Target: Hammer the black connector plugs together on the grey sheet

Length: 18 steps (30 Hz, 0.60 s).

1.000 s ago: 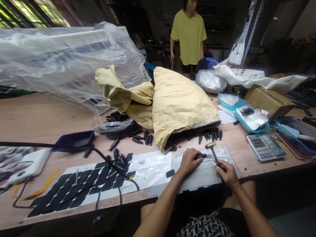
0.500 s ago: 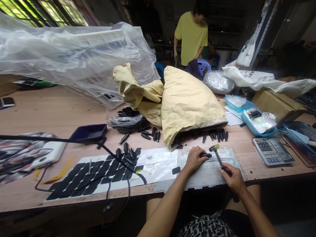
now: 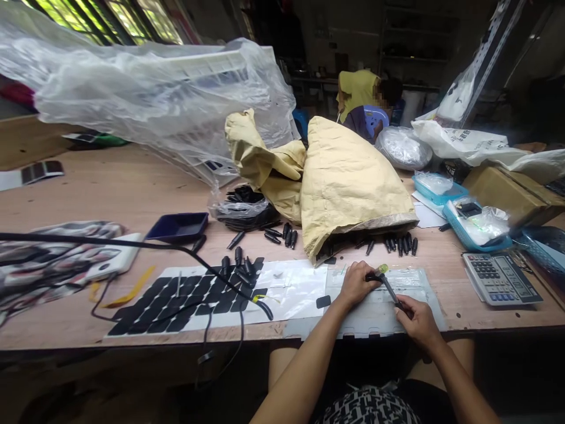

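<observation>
My left hand (image 3: pixel 355 284) is closed on a small black plug-like part (image 3: pixel 373 277) and presses it down on a clear plastic sheet (image 3: pixel 410 282) at the table's near edge. My right hand (image 3: pixel 417 318) grips the handle of a small hammer (image 3: pixel 388 285). The hammer's yellow-tipped head rests on the black part. More black parts (image 3: pixel 399 243) lie scattered just beyond, spilling out from under a yellow paper sack (image 3: pixel 348 182).
A flexible solar panel (image 3: pixel 185 297) with a black cable lies to the left, beside a dark blue tray (image 3: pixel 179 227). A calculator (image 3: pixel 501 278), blue baskets (image 3: pixel 479 227) and a cardboard box (image 3: pixel 507 185) sit right. A big clear plastic bag (image 3: pixel 154 100) covers the back left. A person in yellow (image 3: pixel 359 94) bends behind the table.
The hammer head has come down from above onto the black part in my left hand. My view has swung left. The person in yellow has bent down.
</observation>
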Each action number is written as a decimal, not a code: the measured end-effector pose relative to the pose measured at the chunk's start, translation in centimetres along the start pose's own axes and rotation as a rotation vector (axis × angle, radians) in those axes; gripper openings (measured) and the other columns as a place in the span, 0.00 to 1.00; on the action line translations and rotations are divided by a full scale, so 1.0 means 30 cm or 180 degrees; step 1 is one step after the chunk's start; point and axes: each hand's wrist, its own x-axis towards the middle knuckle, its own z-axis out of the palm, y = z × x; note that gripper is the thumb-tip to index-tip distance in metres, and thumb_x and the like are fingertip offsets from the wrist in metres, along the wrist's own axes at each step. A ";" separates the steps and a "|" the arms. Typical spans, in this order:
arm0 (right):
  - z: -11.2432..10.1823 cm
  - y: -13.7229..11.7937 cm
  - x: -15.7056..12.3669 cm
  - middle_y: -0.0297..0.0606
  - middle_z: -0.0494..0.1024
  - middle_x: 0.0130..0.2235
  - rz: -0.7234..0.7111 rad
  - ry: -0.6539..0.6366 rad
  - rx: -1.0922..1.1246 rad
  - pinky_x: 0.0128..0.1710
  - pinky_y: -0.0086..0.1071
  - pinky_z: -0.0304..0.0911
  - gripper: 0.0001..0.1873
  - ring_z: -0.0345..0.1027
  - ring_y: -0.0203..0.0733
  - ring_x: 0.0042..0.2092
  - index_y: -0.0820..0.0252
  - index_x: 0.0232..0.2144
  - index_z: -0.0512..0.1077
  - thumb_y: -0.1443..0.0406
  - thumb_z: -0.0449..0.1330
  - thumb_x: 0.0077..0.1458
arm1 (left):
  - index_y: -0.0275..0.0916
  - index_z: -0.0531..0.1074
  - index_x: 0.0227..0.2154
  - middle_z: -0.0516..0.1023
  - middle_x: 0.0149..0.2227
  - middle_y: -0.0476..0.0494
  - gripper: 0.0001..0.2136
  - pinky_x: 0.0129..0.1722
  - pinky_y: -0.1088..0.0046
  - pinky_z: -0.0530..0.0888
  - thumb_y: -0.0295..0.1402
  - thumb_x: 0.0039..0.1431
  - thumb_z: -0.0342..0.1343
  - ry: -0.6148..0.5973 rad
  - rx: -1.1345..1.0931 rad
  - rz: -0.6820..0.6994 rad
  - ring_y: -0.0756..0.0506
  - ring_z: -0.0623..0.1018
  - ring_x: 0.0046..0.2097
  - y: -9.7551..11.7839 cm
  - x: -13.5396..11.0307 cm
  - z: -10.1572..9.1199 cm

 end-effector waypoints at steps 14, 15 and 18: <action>-0.018 0.030 0.008 0.32 0.73 0.22 0.0351 0.0182 0.1035 0.28 0.31 0.64 0.20 0.67 0.39 0.26 0.65 0.44 0.75 0.56 0.60 0.55 | 0.43 0.70 0.47 0.76 0.44 0.42 0.14 0.48 0.66 0.70 0.40 0.68 0.43 -0.0490 -0.1157 0.0333 0.43 0.74 0.46 0.137 -0.263 -0.023; -0.016 0.033 0.007 0.32 0.73 0.22 0.0359 0.0172 0.1039 0.28 0.31 0.64 0.21 0.67 0.39 0.26 0.65 0.45 0.75 0.56 0.60 0.55 | 0.44 0.71 0.48 0.77 0.44 0.42 0.15 0.48 0.67 0.70 0.42 0.68 0.43 -0.0840 -0.1237 0.0481 0.43 0.75 0.45 0.153 -0.321 -0.008; -0.012 0.039 0.005 0.32 0.73 0.22 0.0364 0.0181 0.1029 0.29 0.32 0.64 0.20 0.67 0.39 0.26 0.65 0.44 0.75 0.56 0.60 0.55 | 0.46 0.74 0.47 0.79 0.43 0.45 0.15 0.47 0.69 0.71 0.45 0.64 0.50 -0.1875 -0.1281 0.0751 0.44 0.77 0.44 0.144 -0.453 0.081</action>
